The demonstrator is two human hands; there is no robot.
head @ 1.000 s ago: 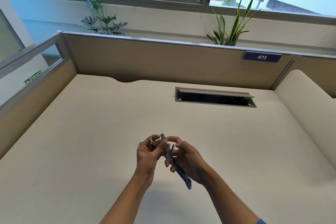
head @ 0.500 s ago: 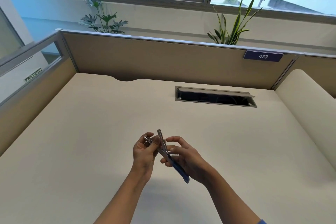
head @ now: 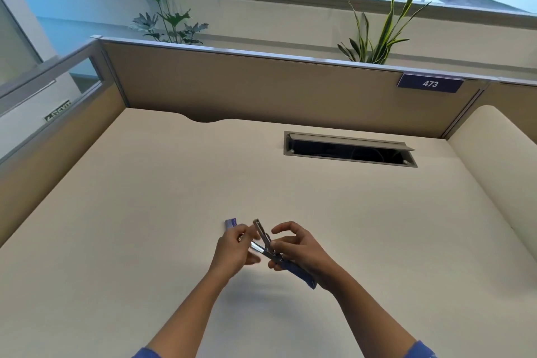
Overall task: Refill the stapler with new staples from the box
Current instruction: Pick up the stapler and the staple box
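Being gripped by the right hand (head: 302, 253), the opened stapler (head: 263, 234) is held over the desk (head: 145, 183), near its front middle. Whether anything's pinched by the left hand (head: 232, 250) can't be made out, too blurry. The staple box (head: 231, 223) is spotted there too.

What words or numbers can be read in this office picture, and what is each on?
"473": white digits on the dark blue plate fixed to the partition.
Sign behind the glass at far left: lettered, but too blurred to read.
Small blue box beyond the left hand: print too small to read.
Stapler in the right hand: no writing visible.
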